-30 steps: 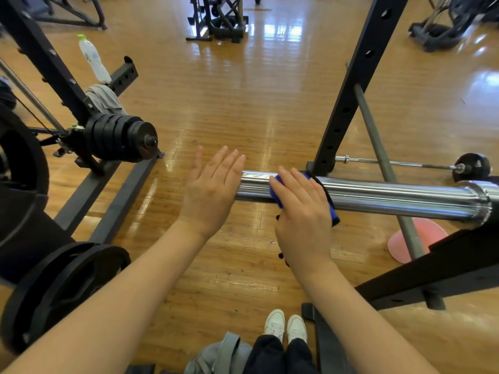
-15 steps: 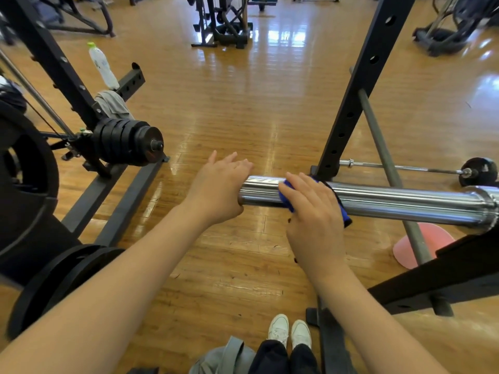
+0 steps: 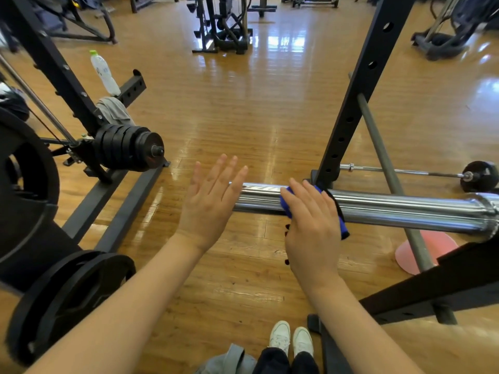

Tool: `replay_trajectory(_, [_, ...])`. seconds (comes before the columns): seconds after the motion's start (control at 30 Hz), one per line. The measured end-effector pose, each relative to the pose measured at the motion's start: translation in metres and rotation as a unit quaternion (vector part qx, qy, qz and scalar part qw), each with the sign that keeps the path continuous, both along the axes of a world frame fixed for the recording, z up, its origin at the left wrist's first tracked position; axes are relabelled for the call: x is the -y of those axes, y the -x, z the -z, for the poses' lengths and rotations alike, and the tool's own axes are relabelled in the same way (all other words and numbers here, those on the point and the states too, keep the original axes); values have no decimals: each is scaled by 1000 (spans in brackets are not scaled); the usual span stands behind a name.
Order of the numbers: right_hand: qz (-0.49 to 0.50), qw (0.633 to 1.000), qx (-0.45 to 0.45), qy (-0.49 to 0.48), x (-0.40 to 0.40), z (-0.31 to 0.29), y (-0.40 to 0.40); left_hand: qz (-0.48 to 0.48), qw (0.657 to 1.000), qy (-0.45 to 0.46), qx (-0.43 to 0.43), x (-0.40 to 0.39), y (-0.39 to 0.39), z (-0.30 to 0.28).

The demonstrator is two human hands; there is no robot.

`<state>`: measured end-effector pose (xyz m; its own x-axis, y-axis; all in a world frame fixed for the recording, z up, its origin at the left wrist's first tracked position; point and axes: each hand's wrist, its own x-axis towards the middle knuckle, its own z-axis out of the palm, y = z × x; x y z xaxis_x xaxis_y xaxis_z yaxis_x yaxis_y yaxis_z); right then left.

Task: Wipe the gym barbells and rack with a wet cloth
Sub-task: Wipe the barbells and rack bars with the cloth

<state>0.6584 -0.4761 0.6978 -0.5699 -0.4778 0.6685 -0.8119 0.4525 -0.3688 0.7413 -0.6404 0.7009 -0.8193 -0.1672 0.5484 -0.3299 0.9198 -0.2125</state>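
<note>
A shiny chrome barbell sleeve runs across the middle right, resting on the black rack. My right hand lies over the sleeve and wraps a blue cloth round it, fingers curled over the top. My left hand hovers at the sleeve's free left end with straight, spread fingers, palm facing the bar's tip and holding nothing.
Black weight plates sit on a storage peg at the left, with larger plates lower left. A water bottle and grey towel rest on a rack arm. A small barbell and pink cone lie on the wooden floor.
My left hand, curled over the sleeve's end half a second ago, has lifted off and straightened its fingers. My right hand with the cloth stays at about the same place on the sleeve.
</note>
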Motion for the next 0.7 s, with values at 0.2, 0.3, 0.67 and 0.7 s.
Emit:
replay_trajectory(0.2, [59, 997, 39, 36, -32, -10, 29, 13, 996, -82, 35, -1, 2, -12])
replay_trajectory(0.3, [86, 995, 34, 38, -6, -14, 23, -7, 975, -171, 140, -2, 6, -32])
replay_trajectory(0.67, [48, 996, -27, 64, -33, 11, 24, -20, 993, -70, 93, -9, -6, -23])
replay_trajectory(0.7, [69, 995, -15, 72, -28, 8, 22, -21, 996, -57, 71, -10, -6, -15])
